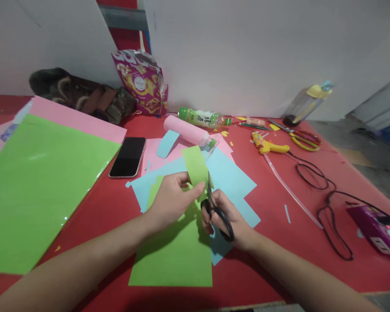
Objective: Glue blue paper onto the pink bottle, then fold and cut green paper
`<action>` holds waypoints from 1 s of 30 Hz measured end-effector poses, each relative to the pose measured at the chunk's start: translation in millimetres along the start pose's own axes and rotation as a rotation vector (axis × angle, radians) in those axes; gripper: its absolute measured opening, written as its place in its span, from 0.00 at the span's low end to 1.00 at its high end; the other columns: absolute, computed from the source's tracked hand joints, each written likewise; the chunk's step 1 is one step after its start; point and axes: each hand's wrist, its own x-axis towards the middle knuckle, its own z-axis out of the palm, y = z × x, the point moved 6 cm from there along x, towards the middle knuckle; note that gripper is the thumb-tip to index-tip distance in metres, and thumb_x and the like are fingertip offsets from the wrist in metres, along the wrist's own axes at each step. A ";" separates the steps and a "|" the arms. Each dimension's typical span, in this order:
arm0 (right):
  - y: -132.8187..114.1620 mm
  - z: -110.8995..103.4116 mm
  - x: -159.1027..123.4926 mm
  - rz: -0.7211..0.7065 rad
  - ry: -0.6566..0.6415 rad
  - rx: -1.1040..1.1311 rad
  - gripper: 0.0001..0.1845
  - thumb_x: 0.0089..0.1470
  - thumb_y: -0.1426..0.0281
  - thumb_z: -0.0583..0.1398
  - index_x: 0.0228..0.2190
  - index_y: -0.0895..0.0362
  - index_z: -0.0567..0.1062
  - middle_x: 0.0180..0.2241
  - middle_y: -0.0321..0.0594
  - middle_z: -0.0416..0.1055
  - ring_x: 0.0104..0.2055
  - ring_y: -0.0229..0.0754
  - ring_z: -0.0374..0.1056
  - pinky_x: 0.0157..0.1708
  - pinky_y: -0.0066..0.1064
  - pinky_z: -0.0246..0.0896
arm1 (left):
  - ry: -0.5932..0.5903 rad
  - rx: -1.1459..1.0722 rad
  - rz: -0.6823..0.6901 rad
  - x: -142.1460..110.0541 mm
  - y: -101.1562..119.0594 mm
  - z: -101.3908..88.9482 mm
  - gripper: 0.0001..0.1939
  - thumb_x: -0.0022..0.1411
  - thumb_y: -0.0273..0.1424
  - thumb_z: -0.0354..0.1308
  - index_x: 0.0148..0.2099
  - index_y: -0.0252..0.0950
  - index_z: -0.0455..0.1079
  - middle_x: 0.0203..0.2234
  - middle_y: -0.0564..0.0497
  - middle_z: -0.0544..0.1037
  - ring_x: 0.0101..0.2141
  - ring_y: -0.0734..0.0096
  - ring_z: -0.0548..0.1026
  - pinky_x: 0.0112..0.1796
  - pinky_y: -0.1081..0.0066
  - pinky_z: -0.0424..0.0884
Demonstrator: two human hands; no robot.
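Observation:
My left hand (172, 197) pinches a strip of green paper (196, 167) that curls upward from the table. My right hand (229, 216) is closed through the black handles of a pair of scissors (216, 208), whose blades point up at the green strip's right edge. Below both hands lie a green sheet (173, 255) and light blue sheets (232, 180) on the red table (279, 242).
A large green sheet (35, 186) on pink paper covers the left. A black phone (128, 157), pink roll (186, 130), green bottle (203, 118), snack bag (143, 82), yellow glue gun (268, 146), yellow-handled scissors (303, 139), black cable (328, 208) and purple device (377, 229) lie around.

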 end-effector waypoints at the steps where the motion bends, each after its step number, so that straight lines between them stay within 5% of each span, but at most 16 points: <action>1: 0.3 -0.1 0.0 0.000 -0.003 0.000 0.19 0.46 0.56 0.56 0.27 0.54 0.52 0.22 0.27 0.54 0.19 0.28 0.54 0.21 0.24 0.49 | -0.012 0.008 0.004 0.2 0.4 -0.1 0.10 0.49 0.34 0.55 0.31 0.31 0.70 0.26 0.49 0.77 0.28 0.68 0.73 0.28 0.73 0.68; 30: 10.1 -1.8 -2.3 0.124 -0.013 -0.006 0.22 0.43 0.55 0.58 0.26 0.54 0.51 0.18 0.24 0.53 0.15 0.26 0.49 0.15 0.21 0.43 | -0.147 0.405 -0.011 4.8 15.2 -14.4 0.10 0.47 0.32 0.52 0.28 0.32 0.72 0.23 0.51 0.75 0.24 0.70 0.71 0.20 0.78 0.61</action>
